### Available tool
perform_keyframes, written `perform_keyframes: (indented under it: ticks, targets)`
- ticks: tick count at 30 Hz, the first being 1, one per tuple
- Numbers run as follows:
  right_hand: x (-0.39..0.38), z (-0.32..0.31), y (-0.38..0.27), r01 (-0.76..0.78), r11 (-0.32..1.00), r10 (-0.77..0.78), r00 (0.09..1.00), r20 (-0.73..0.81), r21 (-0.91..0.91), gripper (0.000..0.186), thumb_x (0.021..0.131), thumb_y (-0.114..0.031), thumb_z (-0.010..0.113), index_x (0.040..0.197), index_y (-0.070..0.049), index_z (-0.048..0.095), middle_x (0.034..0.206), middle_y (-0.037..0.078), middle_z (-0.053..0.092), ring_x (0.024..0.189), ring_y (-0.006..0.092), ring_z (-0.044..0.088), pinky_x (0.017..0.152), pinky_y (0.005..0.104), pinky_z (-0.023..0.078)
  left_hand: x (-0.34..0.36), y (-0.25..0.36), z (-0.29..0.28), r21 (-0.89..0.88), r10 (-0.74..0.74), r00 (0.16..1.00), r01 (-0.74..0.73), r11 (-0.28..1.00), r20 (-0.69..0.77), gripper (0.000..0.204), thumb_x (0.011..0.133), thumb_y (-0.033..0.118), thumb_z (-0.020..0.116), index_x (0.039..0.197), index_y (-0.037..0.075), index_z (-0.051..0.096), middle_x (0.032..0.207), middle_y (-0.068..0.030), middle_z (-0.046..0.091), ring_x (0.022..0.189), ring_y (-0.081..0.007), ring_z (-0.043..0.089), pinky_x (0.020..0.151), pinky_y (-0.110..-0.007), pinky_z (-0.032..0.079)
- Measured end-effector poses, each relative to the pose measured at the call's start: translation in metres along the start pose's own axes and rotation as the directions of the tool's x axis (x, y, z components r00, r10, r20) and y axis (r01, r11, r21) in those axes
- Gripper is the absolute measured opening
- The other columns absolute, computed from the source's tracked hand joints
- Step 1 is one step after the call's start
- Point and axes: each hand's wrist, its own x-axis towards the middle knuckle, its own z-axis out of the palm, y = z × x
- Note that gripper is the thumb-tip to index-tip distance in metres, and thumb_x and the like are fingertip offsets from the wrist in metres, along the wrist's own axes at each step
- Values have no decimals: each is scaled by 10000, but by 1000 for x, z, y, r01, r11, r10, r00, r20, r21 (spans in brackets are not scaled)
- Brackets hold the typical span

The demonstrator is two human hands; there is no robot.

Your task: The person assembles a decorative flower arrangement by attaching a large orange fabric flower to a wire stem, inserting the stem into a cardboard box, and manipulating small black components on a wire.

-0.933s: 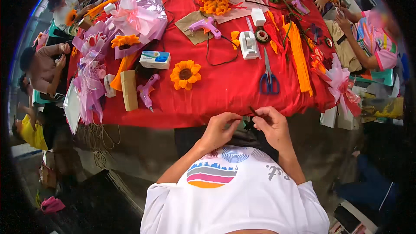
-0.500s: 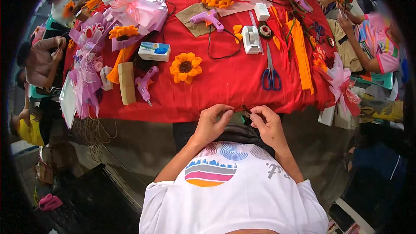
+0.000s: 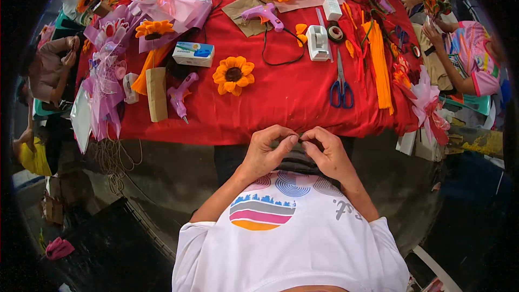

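My left hand and my right hand meet just beyond my lap at the front edge of the red-covered table, both pinching a thin dark piece that is mostly hidden by my fingertips. An orange felt-like sunflower lies on the cloth beyond my hands. Navy-handled scissors lie beyond my right hand. A lilac glue gun rests to the left, beside a folded brown paper strip.
A tape dispenser, second glue gun, small box, orange stems and wrapped bouquets cover the table. Co-workers sit on the left; others on the right, one holding flowers. Cords hang at the lower left.
My hands have moved slightly up in the picture and drawn closer together, so the dark piece that stuck up from the right fingers is now mostly covered.
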Motion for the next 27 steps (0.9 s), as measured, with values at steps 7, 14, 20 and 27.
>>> perform_keyframes:
  ticks: [7,14,20,27]
  targets:
    - [1,-4,-1,10,999,-9,1000,21,-47,105,832,-51,581,911,17,586,833,128,599,755,224,607,684,315,469,-4,-1,2,-43,-44,995,40,998,-88,88,876,85,626,880,-2,642,728,-6,629,675,-46,546,600,-208,440]
    - [4,10,-9,70,994,-76,995,-67,-81,112,812,-16,618,919,6,594,843,117,607,740,218,613,649,306,470,-4,-1,4,-7,-20,991,19,1000,-134,84,867,86,641,851,4,635,712,-4,627,675,-46,548,606,-206,438]
    - [4,9,-8,145,980,-152,987,-43,-135,104,813,-18,623,912,10,605,820,109,615,738,208,621,639,307,470,-5,-2,-3,3,72,996,-72,997,-59,72,852,70,643,879,4,637,779,-47,652,697,-77,573,633,-231,456]
    - [4,9,-12,29,999,-28,999,26,-42,104,813,-32,618,907,13,610,811,117,616,744,197,619,664,302,473,-10,0,-8,10,104,994,-104,995,-26,65,839,49,641,884,3,628,786,-54,644,718,-93,581,645,-242,463]
